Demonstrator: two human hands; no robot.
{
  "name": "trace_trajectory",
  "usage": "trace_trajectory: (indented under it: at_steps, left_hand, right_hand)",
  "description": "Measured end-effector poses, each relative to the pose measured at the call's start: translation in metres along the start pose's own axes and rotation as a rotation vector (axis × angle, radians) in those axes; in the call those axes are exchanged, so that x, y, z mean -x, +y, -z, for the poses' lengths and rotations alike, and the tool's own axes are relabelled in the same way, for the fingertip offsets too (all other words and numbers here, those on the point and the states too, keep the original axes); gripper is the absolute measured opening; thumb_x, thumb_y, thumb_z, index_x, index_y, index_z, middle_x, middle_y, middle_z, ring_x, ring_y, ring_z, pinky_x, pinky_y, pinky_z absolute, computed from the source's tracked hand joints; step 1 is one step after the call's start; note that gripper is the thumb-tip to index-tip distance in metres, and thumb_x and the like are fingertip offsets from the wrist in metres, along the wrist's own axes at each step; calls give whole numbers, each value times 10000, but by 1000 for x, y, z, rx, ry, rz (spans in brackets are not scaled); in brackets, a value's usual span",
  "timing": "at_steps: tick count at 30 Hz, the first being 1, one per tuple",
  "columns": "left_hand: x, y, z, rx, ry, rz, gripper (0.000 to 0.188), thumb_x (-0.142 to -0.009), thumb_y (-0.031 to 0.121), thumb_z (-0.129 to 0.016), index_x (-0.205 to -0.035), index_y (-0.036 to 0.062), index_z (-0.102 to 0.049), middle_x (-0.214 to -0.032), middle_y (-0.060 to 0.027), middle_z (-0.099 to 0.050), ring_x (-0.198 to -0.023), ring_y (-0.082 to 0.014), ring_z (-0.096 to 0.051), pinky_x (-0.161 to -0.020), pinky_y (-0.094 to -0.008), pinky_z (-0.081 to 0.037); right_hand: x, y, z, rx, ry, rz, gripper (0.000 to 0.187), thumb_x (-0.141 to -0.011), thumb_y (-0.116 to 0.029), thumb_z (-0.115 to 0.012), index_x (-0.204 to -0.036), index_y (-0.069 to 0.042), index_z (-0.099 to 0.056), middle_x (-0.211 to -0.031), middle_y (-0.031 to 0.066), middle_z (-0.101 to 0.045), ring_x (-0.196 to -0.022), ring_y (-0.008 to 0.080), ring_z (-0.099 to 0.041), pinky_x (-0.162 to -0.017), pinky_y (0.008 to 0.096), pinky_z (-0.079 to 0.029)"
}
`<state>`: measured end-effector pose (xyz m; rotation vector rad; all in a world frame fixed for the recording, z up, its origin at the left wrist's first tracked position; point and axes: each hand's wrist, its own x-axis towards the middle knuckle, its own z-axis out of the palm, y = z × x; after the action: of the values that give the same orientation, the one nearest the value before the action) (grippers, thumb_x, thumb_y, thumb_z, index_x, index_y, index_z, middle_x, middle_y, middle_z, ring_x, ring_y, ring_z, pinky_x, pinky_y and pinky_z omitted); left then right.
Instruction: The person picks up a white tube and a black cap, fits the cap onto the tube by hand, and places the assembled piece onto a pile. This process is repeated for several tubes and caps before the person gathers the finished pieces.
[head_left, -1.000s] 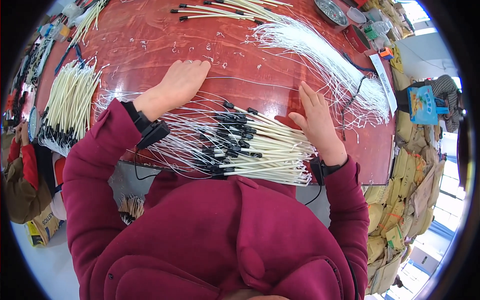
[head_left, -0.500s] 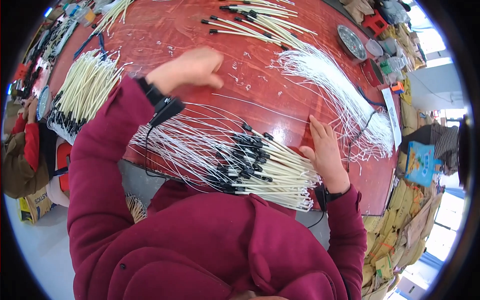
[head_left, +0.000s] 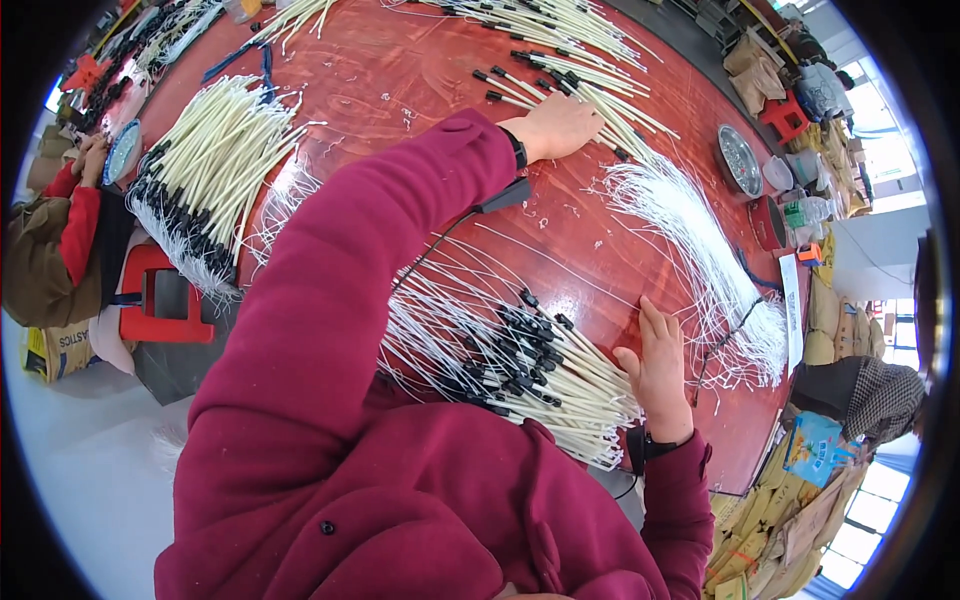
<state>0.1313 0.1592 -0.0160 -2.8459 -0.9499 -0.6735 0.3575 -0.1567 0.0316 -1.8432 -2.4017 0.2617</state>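
At the far side of the red table, my left hand [head_left: 565, 125] lies across a pile of cream-coloured rods [head_left: 625, 100] with black end pieces. Its fingers are bent down against the rods, and their tips are hidden. My right hand [head_left: 657, 365] rests on the tabletop with fingers stretched and thumb apart. A single white string [head_left: 560, 262] runs along the table to its fingertips. Just left of this hand, close to my body, lies a bundle of cream rods [head_left: 585, 400] with black ends and long white strings trailing left. Right of it spreads a thick bunch of loose white strings [head_left: 700, 250].
Another stack of cream rods [head_left: 215, 150] stands at the left. A metal bowl [head_left: 740, 160] and a clear bottle [head_left: 805, 212] are at the right edge. A red stool [head_left: 165, 300] stands at left, near another person's hands [head_left: 90, 160]. White scraps dot the red table [head_left: 390, 60].
My left hand has moved from the middle of the table far and right, onto the rod pile. My right hand has stayed by the string. The whole view has shifted slightly.
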Motion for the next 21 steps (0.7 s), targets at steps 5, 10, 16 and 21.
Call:
trace_trajectory:
  at_steps: [5,10,16,21]
  left_hand:
    - [44,14,49,163,76,-38,135,-919,128,-540,-1013,53,-602,-995,-128,-624,-946,-346,-635,-775,-445,-510]
    - [148,1,100,330,-14,78,131,-919,107,-578,-1012,26,-622,-939,-149,-624,-925,-360,-615,-785,-412,-495]
    - [221,6,129,442,-161,273,110,-911,53,-593,-1002,-5,-615,-914,-156,-628,-858,-342,-615,-761,-372,-492]
    - [224,24,133,483,-148,305,110,-906,90,-590,-964,4,-625,-911,-161,-641,-875,-365,-618,-769,-429,-492]
  right_hand:
    - [-3,4,-2,12,27,23,644,-860,-358,-661,-1270,127,-551,-1386,197,-516,-1162,383,-492,-1043,447,-400]
    - [-5,5,-4,32,63,57,620,-870,-353,-660,-1246,130,-564,-1374,201,-525,-1156,385,-499,-1035,448,-408]
    - [-4,0,-4,40,66,26,640,-836,-366,-717,-1210,138,-590,-1349,189,-549,-1165,367,-509,-1015,440,-416]
    - [-3,-1,-3,55,52,22,614,-859,-347,-690,-1224,134,-578,-1350,198,-542,-1166,378,-504,-1021,444,-413]
